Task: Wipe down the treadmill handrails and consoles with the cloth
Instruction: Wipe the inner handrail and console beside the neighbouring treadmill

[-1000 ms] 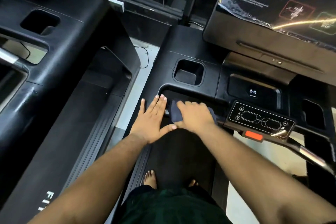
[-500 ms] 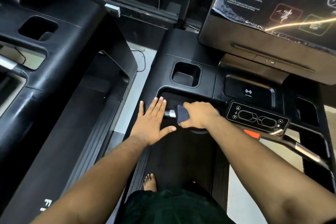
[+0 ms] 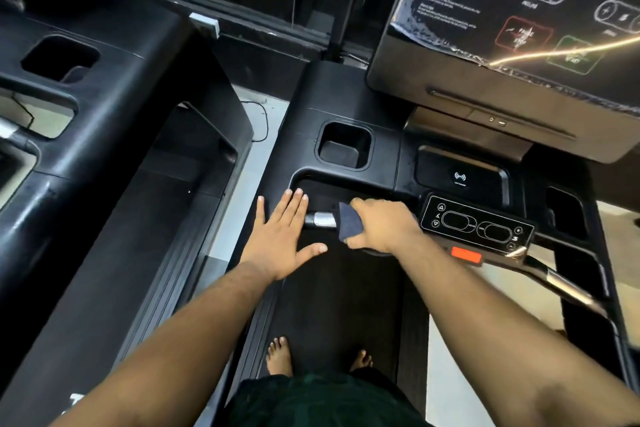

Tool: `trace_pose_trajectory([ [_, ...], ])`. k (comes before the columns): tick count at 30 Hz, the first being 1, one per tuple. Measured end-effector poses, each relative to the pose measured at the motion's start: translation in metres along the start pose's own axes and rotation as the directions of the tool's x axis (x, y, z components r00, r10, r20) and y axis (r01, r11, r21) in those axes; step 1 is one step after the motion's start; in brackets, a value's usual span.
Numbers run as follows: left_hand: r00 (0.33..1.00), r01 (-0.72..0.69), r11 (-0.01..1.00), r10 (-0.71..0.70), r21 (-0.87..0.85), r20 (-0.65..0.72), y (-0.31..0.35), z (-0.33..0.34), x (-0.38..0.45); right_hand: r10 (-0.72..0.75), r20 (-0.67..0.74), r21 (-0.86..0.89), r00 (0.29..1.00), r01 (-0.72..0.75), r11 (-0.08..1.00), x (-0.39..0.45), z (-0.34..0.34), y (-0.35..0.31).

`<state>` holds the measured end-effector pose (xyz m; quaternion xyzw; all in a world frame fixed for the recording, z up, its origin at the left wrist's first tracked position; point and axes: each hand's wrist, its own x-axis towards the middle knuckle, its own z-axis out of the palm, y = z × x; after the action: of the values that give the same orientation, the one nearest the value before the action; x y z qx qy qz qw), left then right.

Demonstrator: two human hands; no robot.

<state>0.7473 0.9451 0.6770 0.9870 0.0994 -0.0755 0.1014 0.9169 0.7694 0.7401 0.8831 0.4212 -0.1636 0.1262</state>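
I stand on a black treadmill. My right hand (image 3: 382,227) grips a dark blue cloth (image 3: 349,226) wrapped around the front handrail, whose silver section (image 3: 322,219) shows just left of the cloth. My left hand (image 3: 282,239) lies flat with straight fingers on the left end of the rail frame, a little left of the cloth. To the right of my right hand sits the small handrail control panel (image 3: 476,227) with a red tab (image 3: 465,256) below it. The large console screen (image 3: 519,21) rises at the upper right.
A square cup holder (image 3: 344,146) and a wireless charging pad (image 3: 460,177) lie behind the rail. A second black treadmill (image 3: 104,114) stands at the left across a narrow strip of floor (image 3: 249,163). My bare feet (image 3: 280,355) stand on the belt.
My right hand has curled around the rail with the cloth and slid slightly right, baring the silver section. The left hand stays put. The view has shifted slightly.
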Motion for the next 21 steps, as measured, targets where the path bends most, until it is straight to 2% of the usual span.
trace_pose_trajectory([
  [3,1.000,-0.003,1.000,0.003,-0.019,0.004,0.000,-0.001,0.000,0.132,-0.227,-0.124,0.965,-0.163,0.979,-0.032,0.039,-0.024],
  [5,1.000,0.001,1.000,-0.001,-0.031,-0.003,-0.001,0.000,0.000,0.148,-0.298,-0.132,0.943,-0.194,0.972,-0.032,0.048,-0.034],
  [7,1.000,-0.005,0.999,0.004,-0.033,-0.006,-0.001,0.000,0.000,0.094,-0.205,-0.094,0.974,-0.115,0.989,-0.014,0.027,-0.032],
  [10,1.000,-0.008,1.000,0.008,-0.026,0.001,0.000,-0.001,0.001,-0.058,0.071,0.035,0.996,0.056,0.998,0.012,-0.008,-0.022],
  [11,1.000,-0.009,1.000,0.009,-0.024,0.004,0.000,-0.001,0.000,-0.077,0.084,0.059,0.994,0.072,0.996,0.014,-0.012,-0.020],
  [12,1.000,-0.011,1.000,0.011,-0.027,-0.003,0.000,-0.002,0.000,-0.072,0.040,0.050,0.997,0.070,0.996,0.013,-0.010,-0.021],
  [15,0.999,-0.014,0.997,0.011,-0.069,-0.031,-0.001,0.000,0.000,-0.001,-0.201,-0.118,0.980,-0.023,0.993,-0.009,0.022,-0.042],
  [17,0.999,-0.013,0.996,0.008,-0.091,-0.046,-0.001,0.001,0.000,-0.017,-0.274,-0.166,0.962,-0.030,0.986,-0.010,0.032,-0.053],
  [19,0.999,-0.013,0.995,0.009,-0.094,-0.045,-0.001,0.001,0.000,-0.109,-0.186,-0.143,0.977,0.083,0.986,0.006,0.018,-0.056],
  [21,0.999,-0.014,0.994,0.008,-0.106,-0.052,-0.001,0.001,0.000,-0.170,-0.015,-0.025,0.985,0.170,0.985,0.028,-0.001,-0.057],
])
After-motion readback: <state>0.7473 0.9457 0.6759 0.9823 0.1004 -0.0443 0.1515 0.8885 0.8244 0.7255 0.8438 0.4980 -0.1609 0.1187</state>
